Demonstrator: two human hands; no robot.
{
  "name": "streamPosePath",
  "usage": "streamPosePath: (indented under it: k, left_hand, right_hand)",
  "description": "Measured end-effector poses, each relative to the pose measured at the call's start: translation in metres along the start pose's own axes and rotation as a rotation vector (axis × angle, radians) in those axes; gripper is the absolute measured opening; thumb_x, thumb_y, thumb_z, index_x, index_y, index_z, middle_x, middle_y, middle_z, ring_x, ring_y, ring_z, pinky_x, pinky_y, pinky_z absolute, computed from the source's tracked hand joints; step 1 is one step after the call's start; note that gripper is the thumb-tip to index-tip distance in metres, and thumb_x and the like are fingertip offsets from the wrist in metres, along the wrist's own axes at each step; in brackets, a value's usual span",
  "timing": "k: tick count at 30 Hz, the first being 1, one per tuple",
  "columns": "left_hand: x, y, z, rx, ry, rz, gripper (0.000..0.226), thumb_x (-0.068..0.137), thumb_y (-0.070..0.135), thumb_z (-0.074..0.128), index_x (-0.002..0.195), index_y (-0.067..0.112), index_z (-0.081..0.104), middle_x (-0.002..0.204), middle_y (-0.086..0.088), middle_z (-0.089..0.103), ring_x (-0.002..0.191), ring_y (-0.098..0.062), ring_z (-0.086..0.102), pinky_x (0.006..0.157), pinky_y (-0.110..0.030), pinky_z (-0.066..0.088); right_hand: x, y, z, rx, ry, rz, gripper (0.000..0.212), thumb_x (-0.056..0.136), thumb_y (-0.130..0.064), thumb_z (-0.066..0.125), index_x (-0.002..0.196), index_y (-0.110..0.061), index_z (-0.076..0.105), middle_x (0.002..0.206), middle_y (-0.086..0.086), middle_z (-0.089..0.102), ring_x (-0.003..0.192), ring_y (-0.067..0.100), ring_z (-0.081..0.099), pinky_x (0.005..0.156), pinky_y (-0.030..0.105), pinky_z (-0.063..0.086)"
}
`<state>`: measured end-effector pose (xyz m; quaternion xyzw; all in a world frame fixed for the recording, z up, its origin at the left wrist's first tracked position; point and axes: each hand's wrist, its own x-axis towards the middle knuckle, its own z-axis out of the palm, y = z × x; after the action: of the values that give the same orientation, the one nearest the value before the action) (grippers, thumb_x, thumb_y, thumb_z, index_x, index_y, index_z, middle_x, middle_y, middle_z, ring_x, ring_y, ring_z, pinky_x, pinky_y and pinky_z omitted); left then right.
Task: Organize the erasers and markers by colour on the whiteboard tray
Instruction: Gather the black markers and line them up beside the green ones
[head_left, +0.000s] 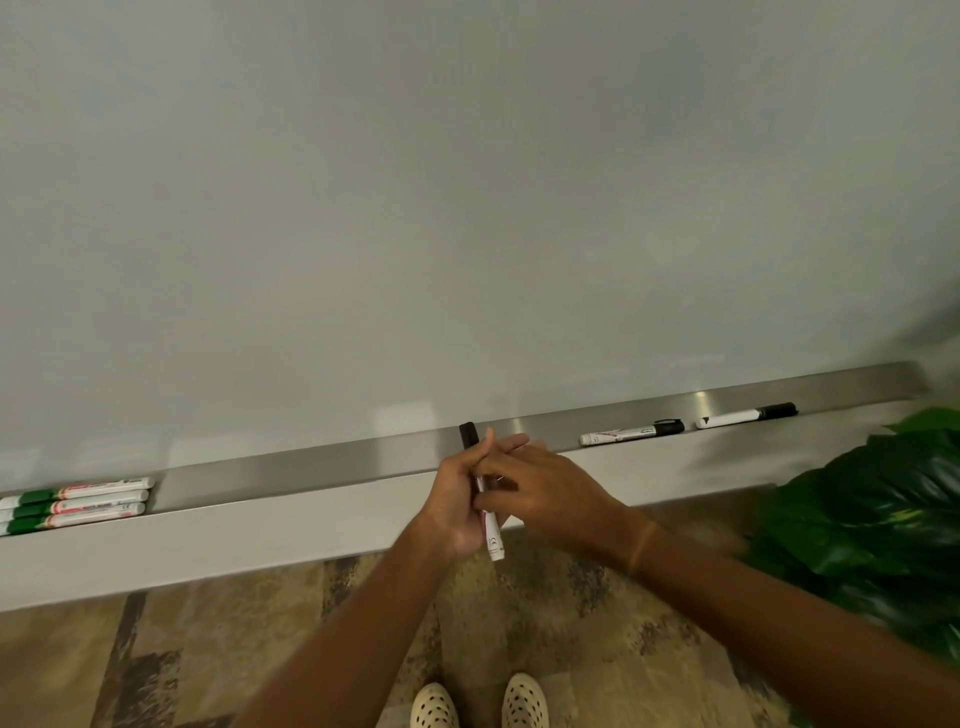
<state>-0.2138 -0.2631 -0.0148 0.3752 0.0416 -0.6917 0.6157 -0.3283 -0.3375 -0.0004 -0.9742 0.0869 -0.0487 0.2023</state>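
Observation:
A black-capped white marker (492, 535) stands almost upright in front of the metal whiteboard tray (311, 460), gripped in my left hand (460, 499). My right hand (550, 493) lies against it from the right, thumb on the barrel, fingers extended over the left hand's fingers. Three green-capped markers (78, 504) lie side by side at the tray's left end. Two black-capped markers lie end to end on the tray's right part, one (631, 432) nearer the middle and one (745, 415) farther right. No eraser is in view.
The whiteboard (467, 208) fills the upper view. A white ledge (260, 535) runs below the tray. A large green leafy plant (872, 530) stands close at the right, below the tray's end. Patterned floor and my shoes (480, 701) are below.

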Motion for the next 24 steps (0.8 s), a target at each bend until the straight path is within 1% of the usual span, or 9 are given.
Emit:
streamPosePath:
  k: [2,4,6,9,11,14,17,21,24]
  left_hand:
    - [0.005,-0.002,0.0,-0.043,-0.009,0.009,0.055,0.096,0.034,0.049,0.135,-0.004,0.05,0.134,-0.019,0.059,0.124,-0.03,0.057,0.101,-0.035,0.048]
    - [0.009,-0.003,0.002,-0.07,-0.018,0.008,0.053,0.095,0.031,0.049,0.134,-0.005,0.051,0.134,-0.02,0.059,0.124,-0.03,0.057,0.102,-0.034,0.047]
    - [0.013,-0.004,0.001,-0.058,-0.014,0.003,0.048,0.095,0.029,0.049,0.129,-0.005,0.055,0.129,-0.02,0.062,0.119,-0.029,0.061,0.098,-0.032,0.051]
    - [0.017,-0.005,0.003,-0.06,0.018,0.015,0.039,0.094,0.026,0.051,0.116,-0.005,0.061,0.113,-0.021,0.069,0.104,-0.03,0.069,0.095,-0.037,0.053]
    - [0.019,-0.006,0.002,-0.061,0.02,0.02,0.042,0.095,0.025,0.049,0.122,-0.007,0.057,0.123,-0.024,0.065,0.114,-0.034,0.064,0.105,-0.041,0.045]
    - [0.021,-0.006,0.0,-0.047,0.02,0.01,0.052,0.09,0.025,0.051,0.13,-0.007,0.051,0.13,-0.025,0.06,0.122,-0.036,0.058,0.11,-0.043,0.039]
    - [0.022,-0.006,-0.002,-0.044,0.027,0.012,0.055,0.087,0.025,0.053,0.131,-0.008,0.05,0.13,-0.025,0.06,0.122,-0.036,0.058,0.11,-0.043,0.038]
    - [0.023,-0.006,-0.002,-0.042,0.03,0.022,0.056,0.086,0.025,0.054,0.131,-0.008,0.05,0.13,-0.025,0.06,0.121,-0.036,0.058,0.11,-0.043,0.039]
    - [0.023,-0.006,-0.002,-0.038,0.037,0.024,0.055,0.086,0.025,0.054,0.131,-0.007,0.05,0.13,-0.025,0.06,0.121,-0.036,0.059,0.109,-0.043,0.039]
  right_hand:
    - [-0.003,-0.004,-0.002,-0.028,0.073,-0.057,0.022,0.09,-0.023,0.053,0.099,-0.014,0.071,0.111,0.005,0.069,0.101,0.017,0.063,0.094,0.028,0.048]
    - [-0.008,-0.008,-0.007,-0.041,0.206,-0.136,0.025,0.086,-0.014,0.051,0.09,-0.01,0.075,0.104,0.009,0.072,0.096,0.02,0.067,0.091,0.023,0.043]
    - [-0.015,-0.003,-0.011,-0.007,0.251,-0.123,0.031,0.086,-0.015,0.045,0.097,-0.01,0.074,0.106,0.008,0.072,0.098,0.02,0.066,0.089,0.023,0.048]
    - [-0.025,0.022,-0.018,0.005,0.3,0.117,0.035,0.083,-0.003,0.055,0.114,-0.014,0.067,0.113,0.005,0.069,0.104,0.017,0.062,0.096,0.032,0.047]
    - [-0.029,0.049,-0.026,-0.055,0.327,0.322,0.037,0.081,0.002,0.06,0.114,-0.013,0.066,0.111,0.006,0.068,0.101,0.02,0.06,0.094,0.034,0.048]
    - [-0.036,0.091,-0.032,-0.214,0.134,0.566,0.032,0.079,-0.007,0.063,0.11,-0.015,0.065,0.112,0.007,0.065,0.104,0.023,0.055,0.091,0.036,0.046]
    - [-0.044,0.112,-0.032,-0.278,-0.094,0.66,0.033,0.084,-0.021,0.061,0.117,-0.02,0.061,0.116,0.004,0.06,0.112,0.023,0.049,0.097,0.041,0.041]
    - [-0.046,0.122,-0.031,-0.287,-0.136,0.63,0.036,0.087,-0.016,0.059,0.122,-0.024,0.058,0.117,0.004,0.057,0.114,0.023,0.047,0.097,0.04,0.038]
    - [-0.045,0.124,-0.033,-0.26,-0.116,0.608,0.035,0.086,-0.012,0.061,0.118,-0.024,0.061,0.115,0.004,0.056,0.112,0.022,0.048,0.094,0.037,0.038]
